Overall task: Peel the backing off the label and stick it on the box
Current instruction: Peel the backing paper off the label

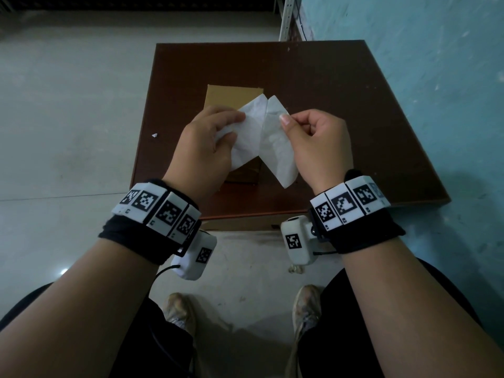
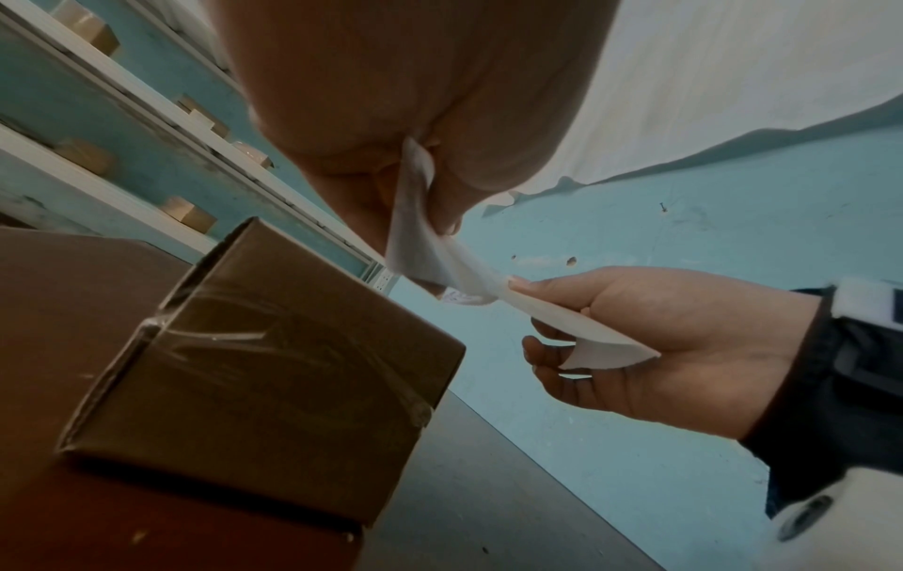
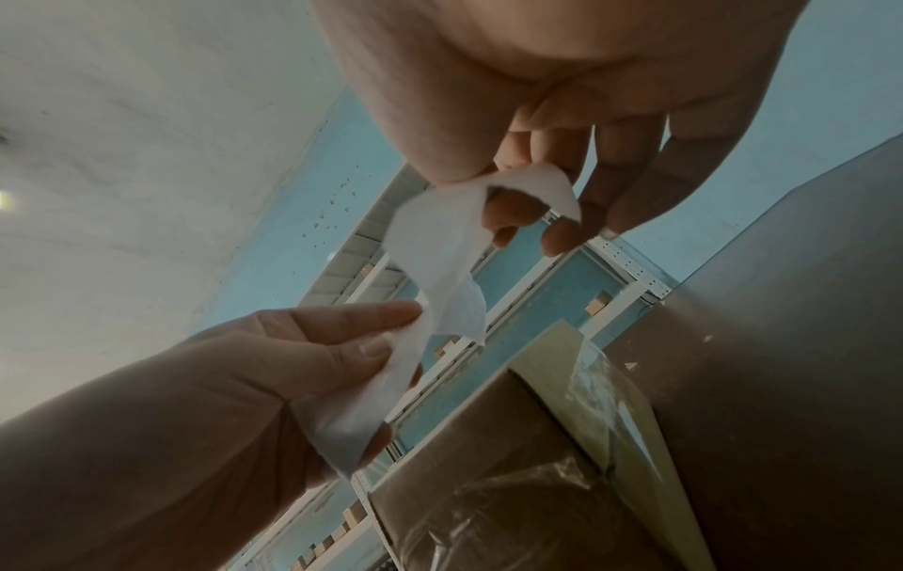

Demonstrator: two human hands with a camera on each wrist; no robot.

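Hands, left hand (image 1: pixel 207 137) and right hand (image 1: pixel 316 143), each pinch one white sheet above the box (image 1: pixel 234 96); a hasty pull risks tearing the label (image 1: pixel 253 132).

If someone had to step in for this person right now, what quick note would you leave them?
Left hand pinches one white sheet; right hand pinches the other white sheet. The two sheets are spread apart in a V, joined at one edge, held in the air above the cardboard box. Which sheet is label and which backing, I cannot tell. The taped box sits on the brown table.
Done: peel well started.
Left: finish separating, stick label on box.
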